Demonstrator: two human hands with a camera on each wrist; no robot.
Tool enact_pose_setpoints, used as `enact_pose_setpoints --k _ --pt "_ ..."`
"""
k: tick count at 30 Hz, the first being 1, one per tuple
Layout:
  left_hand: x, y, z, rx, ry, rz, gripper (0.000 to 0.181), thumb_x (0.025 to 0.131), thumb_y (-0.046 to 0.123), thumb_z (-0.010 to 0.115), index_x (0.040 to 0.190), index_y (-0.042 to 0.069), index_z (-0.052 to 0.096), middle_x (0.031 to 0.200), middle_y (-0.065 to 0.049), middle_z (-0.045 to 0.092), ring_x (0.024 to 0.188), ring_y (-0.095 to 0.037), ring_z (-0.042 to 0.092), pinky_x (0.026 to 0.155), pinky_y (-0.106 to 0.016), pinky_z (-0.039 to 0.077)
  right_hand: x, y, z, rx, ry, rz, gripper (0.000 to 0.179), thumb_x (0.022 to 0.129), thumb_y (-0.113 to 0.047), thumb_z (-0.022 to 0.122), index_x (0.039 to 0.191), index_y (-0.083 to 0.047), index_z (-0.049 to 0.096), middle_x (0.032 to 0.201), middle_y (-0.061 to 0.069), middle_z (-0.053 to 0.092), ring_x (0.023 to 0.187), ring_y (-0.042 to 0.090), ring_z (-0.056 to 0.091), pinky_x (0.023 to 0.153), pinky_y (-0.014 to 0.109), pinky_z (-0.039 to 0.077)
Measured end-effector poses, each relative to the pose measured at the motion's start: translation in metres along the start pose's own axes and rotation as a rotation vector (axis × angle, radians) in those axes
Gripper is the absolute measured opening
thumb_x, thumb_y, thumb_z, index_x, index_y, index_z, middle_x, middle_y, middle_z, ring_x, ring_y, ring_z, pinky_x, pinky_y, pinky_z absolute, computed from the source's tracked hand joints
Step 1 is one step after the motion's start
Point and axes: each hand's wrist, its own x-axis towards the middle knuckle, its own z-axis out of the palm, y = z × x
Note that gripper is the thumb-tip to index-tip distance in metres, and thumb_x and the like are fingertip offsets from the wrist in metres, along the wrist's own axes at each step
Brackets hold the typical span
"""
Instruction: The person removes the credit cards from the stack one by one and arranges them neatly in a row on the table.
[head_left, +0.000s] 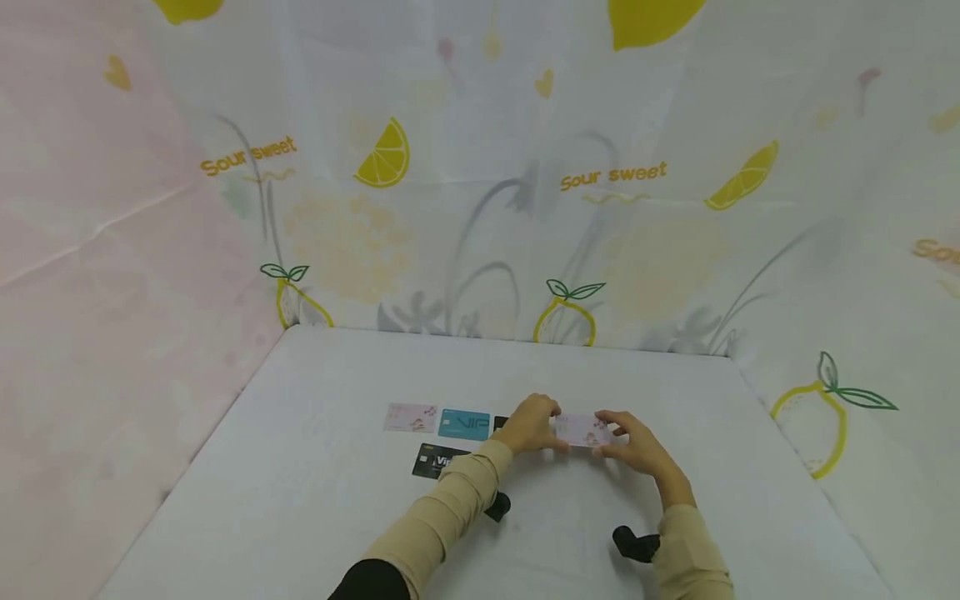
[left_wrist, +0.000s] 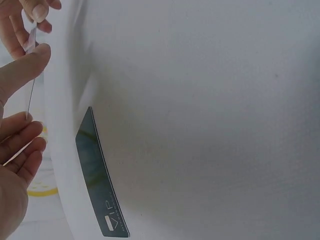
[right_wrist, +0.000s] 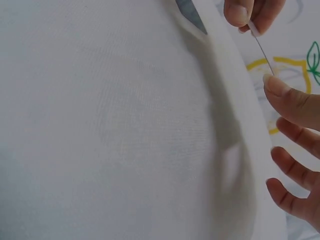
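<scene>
A pale pink patterned card (head_left: 582, 429) is held up between my two hands over the white table. My left hand (head_left: 529, 423) pinches its left end between thumb and fingers. The right hand (head_left: 636, 442) grips the opposite end the same way. Seen nearly edge-on, the card is a thin line in the right wrist view, with the right thumb (right_wrist: 277, 86) at one end. Left of the hands lie another pink card (head_left: 411, 417) and a teal VIP card (head_left: 463, 424). Nearer is a black card (head_left: 429, 460), partly covered by the left sleeve. One more dark card is mostly hidden behind the left hand.
The white table (head_left: 300, 517) meets a lemon-print cloth (head_left: 465, 250) at the back, with more cloth on both sides. Black wrist-worn pieces stick out from the left sleeve (head_left: 442, 517) and the right sleeve (head_left: 692, 550), low over the tabletop.
</scene>
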Motion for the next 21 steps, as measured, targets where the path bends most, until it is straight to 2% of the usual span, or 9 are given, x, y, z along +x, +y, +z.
enact_pose_setpoints --k 8,13,17,21 --pt "0.015 -0.005 -0.001 0.063 -0.104 -0.032 0.054 0.066 0.033 0.086 0.108 0.003 0.068 0.102 -0.005 0.066 0.098 -0.018 0.058 0.087 -0.023 0.045 0.008 0.008 0.003 0.005 -0.031 0.018 0.059 0.076 -0.016 0.078 0.126 0.005 0.053 0.123 0.031 0.05 0.104 0.046 0.052 0.087 0.056 0.043" --pt "0.018 -0.008 0.001 0.129 -0.109 -0.048 0.055 0.064 0.039 0.086 0.106 0.008 0.07 0.102 -0.004 0.064 0.1 -0.019 0.056 0.09 -0.026 0.043 0.012 0.011 0.007 -0.014 -0.037 0.007 0.058 0.076 -0.014 0.078 0.124 0.006 0.054 0.118 0.031 0.052 0.103 0.047 0.052 0.087 0.057 0.043" --pt "0.015 -0.013 0.005 0.175 -0.112 -0.095 0.055 0.062 0.045 0.085 0.107 0.016 0.071 0.107 -0.004 0.062 0.102 -0.02 0.053 0.088 -0.033 0.042 0.016 0.013 0.013 -0.023 -0.058 0.071 0.057 0.076 -0.016 0.078 0.125 0.002 0.055 0.119 0.028 0.052 0.107 0.049 0.05 0.087 0.058 0.042" --pt "0.009 -0.016 0.007 0.14 -0.145 -0.156 0.055 0.062 0.046 0.085 0.109 0.021 0.071 0.111 -0.006 0.058 0.102 -0.023 0.05 0.085 -0.039 0.04 0.017 0.015 0.02 -0.054 -0.073 0.136 0.058 0.074 -0.021 0.08 0.124 -0.002 0.058 0.121 0.026 0.051 0.108 0.046 0.048 0.087 0.058 0.042"
